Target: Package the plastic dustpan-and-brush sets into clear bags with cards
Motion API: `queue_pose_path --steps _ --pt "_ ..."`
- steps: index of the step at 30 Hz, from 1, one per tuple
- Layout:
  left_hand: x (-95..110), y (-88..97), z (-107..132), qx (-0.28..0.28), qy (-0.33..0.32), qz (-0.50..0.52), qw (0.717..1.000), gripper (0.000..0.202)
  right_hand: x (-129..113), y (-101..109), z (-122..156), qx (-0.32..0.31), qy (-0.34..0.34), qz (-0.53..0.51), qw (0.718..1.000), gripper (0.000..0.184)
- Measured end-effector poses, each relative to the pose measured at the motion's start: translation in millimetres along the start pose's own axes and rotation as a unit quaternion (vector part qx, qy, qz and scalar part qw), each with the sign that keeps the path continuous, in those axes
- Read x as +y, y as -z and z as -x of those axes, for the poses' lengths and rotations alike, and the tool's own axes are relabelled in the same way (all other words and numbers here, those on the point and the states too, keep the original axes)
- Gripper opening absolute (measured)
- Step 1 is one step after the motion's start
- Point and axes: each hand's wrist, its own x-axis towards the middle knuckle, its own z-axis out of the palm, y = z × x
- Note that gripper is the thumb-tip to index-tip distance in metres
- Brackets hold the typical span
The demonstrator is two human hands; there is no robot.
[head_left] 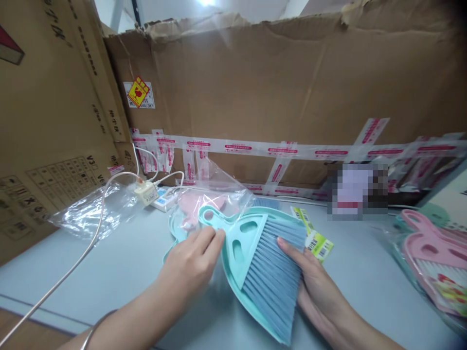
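Observation:
A turquoise hand brush (275, 262) with blue-grey bristles lies nested in a turquoise dustpan (233, 284), tilted above the table. My right hand (315, 284) grips the pair at the wide bristle end, its thumb on the bristles and its other fingers behind the pan. At the narrow end, my left hand (195, 260) is closed with curled fingers against the looped handle; its fingertips are partly hidden. Behind the pair lie a pink piece (199, 206) and clear plastic wrapping (228, 187). Yellow-green labels (319, 245) show beyond my right hand.
At the right lie pink wrapped dustpan sets (432, 248). A white adapter (146, 192) with cables and a crumpled plastic bag (102, 211) are at the left. Large cardboard boxes (237, 82) wall off the back and left of the grey table (127, 272). A blurred patch hides something at right.

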Motion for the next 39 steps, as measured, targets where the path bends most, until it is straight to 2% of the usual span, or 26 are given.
queue_pose_path --steps 4,8,14,16,20,23,25,29,34,36,39 --pt "5.0 -5.3 7.3 0.004 0.001 0.01 1.0 0.026 4.7 2.0 0.2 -0.001 0.037 -0.02 0.999 0.066" --pt "11.8 -10.8 11.7 0.011 0.005 0.016 1.0 0.024 3.9 1.2 2.4 0.023 0.077 -0.016 0.997 0.066" --pt "5.5 -7.2 -12.6 0.024 -0.023 0.014 0.999 0.028 12.6 -1.7 11.4 -0.075 0.087 0.048 0.992 0.075" --pt "0.6 -5.0 -22.3 0.016 -0.038 0.018 0.999 0.028 13.0 -1.3 13.2 -0.084 0.092 0.044 0.991 0.075" --pt "-17.5 -3.0 -30.4 0.014 -0.007 0.052 0.999 0.023 0.5 1.9 9.9 -0.026 0.084 0.022 0.996 0.067" --pt "-34.2 -5.5 -28.5 0.018 0.052 0.061 0.997 0.021 -12.8 4.7 6.5 0.022 0.089 0.011 0.996 0.061" --pt "-41.2 -9.1 -25.2 0.002 0.055 0.058 0.997 0.021 -18.4 5.8 5.8 0.036 0.084 0.013 0.996 0.058" --pt "-41.4 -17.0 -17.9 -0.005 0.013 0.037 0.999 0.026 -20.0 6.1 5.0 0.034 0.056 0.032 0.997 0.056" --pt "-36.1 -19.4 -15.5 0.034 0.041 0.041 0.998 0.028 -14.2 6.1 0.0 0.04 0.02 0.056 0.997 0.049" --pt "-33.5 -18.1 -16.4 0.049 0.013 0.046 0.998 0.027 -11.1 5.7 -1.7 0.034 0.007 0.045 0.998 0.047" --pt "-26.1 -15.0 -18.7 0.05 -0.119 0.041 0.991 0.022 -8.0 4.8 -4.3 0.019 -0.02 0.002 1.0 0.048"
